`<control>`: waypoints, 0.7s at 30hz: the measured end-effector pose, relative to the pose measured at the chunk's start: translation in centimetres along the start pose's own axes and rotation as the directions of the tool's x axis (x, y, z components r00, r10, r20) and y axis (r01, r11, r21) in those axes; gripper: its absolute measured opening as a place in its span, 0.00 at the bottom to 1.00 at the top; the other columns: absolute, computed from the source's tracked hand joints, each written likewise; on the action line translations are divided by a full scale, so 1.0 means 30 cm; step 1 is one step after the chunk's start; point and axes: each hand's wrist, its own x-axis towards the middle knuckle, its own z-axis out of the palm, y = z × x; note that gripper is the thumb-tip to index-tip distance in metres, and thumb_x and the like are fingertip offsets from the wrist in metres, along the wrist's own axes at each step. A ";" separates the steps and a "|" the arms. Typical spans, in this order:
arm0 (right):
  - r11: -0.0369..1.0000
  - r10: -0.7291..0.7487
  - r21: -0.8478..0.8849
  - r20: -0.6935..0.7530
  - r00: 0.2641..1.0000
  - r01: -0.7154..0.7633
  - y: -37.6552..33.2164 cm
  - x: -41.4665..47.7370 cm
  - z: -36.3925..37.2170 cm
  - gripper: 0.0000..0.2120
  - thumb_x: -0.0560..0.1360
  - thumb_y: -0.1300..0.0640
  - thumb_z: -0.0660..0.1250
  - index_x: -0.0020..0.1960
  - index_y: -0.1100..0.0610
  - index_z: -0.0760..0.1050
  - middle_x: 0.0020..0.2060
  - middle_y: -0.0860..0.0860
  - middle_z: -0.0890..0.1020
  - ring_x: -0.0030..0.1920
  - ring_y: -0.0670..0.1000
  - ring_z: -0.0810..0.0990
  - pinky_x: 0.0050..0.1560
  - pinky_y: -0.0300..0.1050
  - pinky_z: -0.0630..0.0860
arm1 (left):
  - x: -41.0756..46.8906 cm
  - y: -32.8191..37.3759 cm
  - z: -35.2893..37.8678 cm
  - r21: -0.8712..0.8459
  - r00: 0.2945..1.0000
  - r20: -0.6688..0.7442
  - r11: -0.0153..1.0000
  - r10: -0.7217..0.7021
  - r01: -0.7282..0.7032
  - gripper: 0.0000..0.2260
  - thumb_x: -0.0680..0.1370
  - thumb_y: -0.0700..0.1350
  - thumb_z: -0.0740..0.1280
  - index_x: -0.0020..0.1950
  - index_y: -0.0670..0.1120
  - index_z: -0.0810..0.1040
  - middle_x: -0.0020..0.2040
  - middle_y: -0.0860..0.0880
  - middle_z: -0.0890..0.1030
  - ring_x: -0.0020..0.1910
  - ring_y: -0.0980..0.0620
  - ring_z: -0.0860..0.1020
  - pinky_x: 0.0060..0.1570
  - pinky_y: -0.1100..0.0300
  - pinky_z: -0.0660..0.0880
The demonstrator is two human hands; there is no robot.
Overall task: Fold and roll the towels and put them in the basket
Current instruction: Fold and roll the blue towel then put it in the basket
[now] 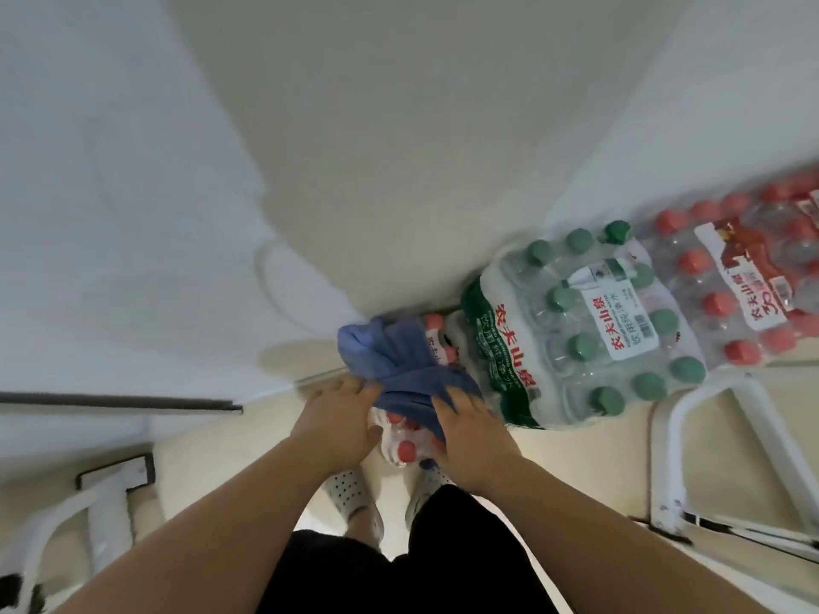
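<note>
Blue towel, bunched at the centre of the frame on a pack of red-capped bottles. The right hand has its fingers curled over the near fold, and the left hand is at the left edge, pinching or just touching, I can't tell. No basket in sight, so I'd call this the pick-up: best find two corners and lift so it hangs flat, not drag the wad over the green-capped pack just to the right.
</note>
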 end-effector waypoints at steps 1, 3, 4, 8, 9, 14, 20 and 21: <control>1.000 0.016 0.019 0.000 1.000 -0.016 -0.003 0.001 0.022 0.33 0.81 0.44 0.58 0.80 0.54 0.51 0.79 0.54 0.53 0.77 0.60 0.55 0.75 0.57 0.60 | 0.011 -0.001 0.012 0.000 0.999 0.023 1.000 0.021 -0.021 0.28 0.78 0.57 0.61 0.77 0.54 0.59 0.76 0.49 0.64 0.72 0.46 0.66 0.67 0.49 0.67; 0.998 0.050 0.046 0.003 0.999 -0.050 -0.006 0.004 0.073 0.34 0.80 0.45 0.59 0.80 0.55 0.50 0.79 0.54 0.53 0.77 0.60 0.55 0.75 0.56 0.61 | 0.032 -0.003 0.035 0.015 0.995 0.079 0.998 0.059 -0.060 0.30 0.79 0.56 0.61 0.79 0.54 0.55 0.80 0.49 0.56 0.76 0.46 0.60 0.70 0.48 0.64; 0.997 0.065 0.052 0.003 0.998 -0.065 -0.006 0.006 0.099 0.35 0.80 0.45 0.59 0.80 0.55 0.50 0.79 0.53 0.52 0.77 0.59 0.55 0.75 0.56 0.60 | 0.040 -0.003 0.047 0.039 0.991 0.111 0.996 0.071 -0.076 0.31 0.79 0.57 0.60 0.80 0.53 0.52 0.81 0.49 0.52 0.78 0.45 0.57 0.72 0.47 0.62; 0.996 0.088 0.014 -0.073 0.993 -0.087 0.000 0.012 0.204 0.33 0.76 0.47 0.65 0.77 0.55 0.62 0.78 0.55 0.58 0.73 0.60 0.65 0.74 0.57 0.62 | 0.065 0.002 0.093 0.140 0.978 0.194 0.984 0.080 -0.108 0.34 0.80 0.59 0.59 0.81 0.54 0.47 0.81 0.49 0.39 0.80 0.43 0.48 0.75 0.42 0.53; 0.996 0.090 0.001 -0.117 0.989 -0.090 0.002 0.015 0.227 0.31 0.72 0.48 0.70 0.73 0.55 0.70 0.75 0.56 0.65 0.69 0.60 0.71 0.70 0.58 0.68 | 0.066 0.005 0.106 0.158 0.976 0.203 0.981 0.076 -0.110 0.34 0.80 0.59 0.59 0.81 0.54 0.46 0.81 0.49 0.38 0.80 0.43 0.47 0.75 0.42 0.52; 0.998 0.055 -0.029 -0.236 0.970 -0.064 0.005 0.013 0.285 0.30 0.61 0.52 0.78 0.62 0.57 0.80 0.59 0.54 0.78 0.56 0.59 0.80 0.63 0.55 0.75 | 0.048 0.017 0.165 0.189 0.981 0.187 0.979 0.046 -0.081 0.35 0.79 0.60 0.59 0.81 0.54 0.45 0.80 0.49 0.35 0.80 0.44 0.47 0.75 0.40 0.50; 0.990 -0.053 0.106 -0.315 0.947 0.091 0.019 -0.052 0.230 0.24 0.63 0.57 0.76 0.59 0.52 0.79 0.58 0.48 0.76 0.52 0.53 0.80 0.57 0.50 0.78 | 0.025 0.068 0.149 0.058 0.999 -0.002 0.997 0.046 -0.046 0.30 0.77 0.55 0.64 0.76 0.54 0.56 0.80 0.48 0.56 0.76 0.45 0.60 0.73 0.45 0.60; 0.979 -0.090 0.141 -0.340 0.936 0.146 0.024 -0.064 0.212 0.23 0.66 0.59 0.74 0.61 0.53 0.78 0.60 0.47 0.76 0.51 0.53 0.80 0.54 0.50 0.79 | 0.019 0.083 0.138 0.024 0.998 -0.047 0.999 0.050 -0.049 0.31 0.76 0.55 0.65 0.76 0.54 0.57 0.78 0.49 0.60 0.74 0.45 0.64 0.71 0.47 0.63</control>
